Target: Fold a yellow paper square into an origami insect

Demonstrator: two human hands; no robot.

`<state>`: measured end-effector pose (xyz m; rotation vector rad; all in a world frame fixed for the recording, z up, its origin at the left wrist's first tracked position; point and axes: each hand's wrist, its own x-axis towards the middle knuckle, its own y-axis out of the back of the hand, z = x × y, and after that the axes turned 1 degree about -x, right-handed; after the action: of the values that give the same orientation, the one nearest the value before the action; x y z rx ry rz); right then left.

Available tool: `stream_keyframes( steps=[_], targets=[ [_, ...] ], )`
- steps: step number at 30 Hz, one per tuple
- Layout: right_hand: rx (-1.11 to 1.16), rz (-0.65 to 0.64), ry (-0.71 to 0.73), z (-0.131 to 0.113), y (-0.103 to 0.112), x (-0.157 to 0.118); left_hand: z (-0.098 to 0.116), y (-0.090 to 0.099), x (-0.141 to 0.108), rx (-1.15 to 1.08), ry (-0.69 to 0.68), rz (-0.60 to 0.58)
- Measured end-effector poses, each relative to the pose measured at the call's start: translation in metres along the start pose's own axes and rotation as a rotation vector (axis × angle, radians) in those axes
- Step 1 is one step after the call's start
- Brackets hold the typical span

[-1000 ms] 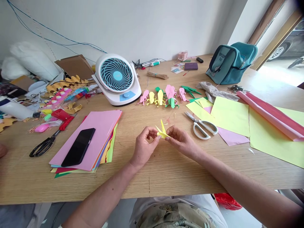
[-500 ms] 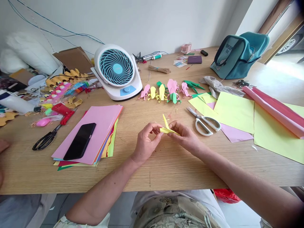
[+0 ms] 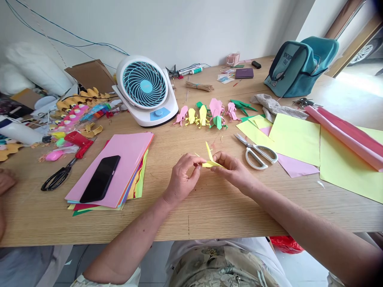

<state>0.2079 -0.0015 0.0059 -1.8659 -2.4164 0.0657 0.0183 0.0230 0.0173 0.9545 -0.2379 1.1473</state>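
A small folded yellow paper piece [image 3: 210, 163] is held up between both hands over the table, with one narrow strip of it pointing upward. My left hand [image 3: 186, 172] pinches its left end between thumb and fingers. On the other end, my right hand [image 3: 229, 169] is closed with thumb and fingertips on the paper. Just beyond my hands stands a row of folded paper animals: a large pink one [image 3: 216, 107], a yellow one [image 3: 203, 116], a green one [image 3: 218, 122] and others. White-handled scissors [image 3: 259, 153] lie to the right of my right hand.
A stack of coloured paper [image 3: 131, 143] with a black phone [image 3: 100, 178] on it lies left. Behind it stand a fan [image 3: 145, 85] and black-handled scissors [image 3: 58, 177]. Yellow sheets [image 3: 296, 137], a pink paper roll [image 3: 347, 137] and a teal bag [image 3: 295, 69] are right. Another person's hand [image 3: 6, 181] rests far left.
My left fingers have shifted slightly on the yellow paper, while both hands keep hold of it. At the far left, the other person's hand shows more. The view has moved slightly.
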Motion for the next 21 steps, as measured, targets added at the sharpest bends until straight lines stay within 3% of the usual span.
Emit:
stream_keyframes(
  steps=[7,21],
  targets=[
    [0.020,-0.021,0.015,-0.001,0.000,0.000,-0.008,0.003,0.001,0.053,-0.123,-0.030],
    [-0.003,-0.009,0.034,-0.006,0.000,-0.001,-0.013,0.009,0.000,0.185,-0.226,-0.093]
  ],
)
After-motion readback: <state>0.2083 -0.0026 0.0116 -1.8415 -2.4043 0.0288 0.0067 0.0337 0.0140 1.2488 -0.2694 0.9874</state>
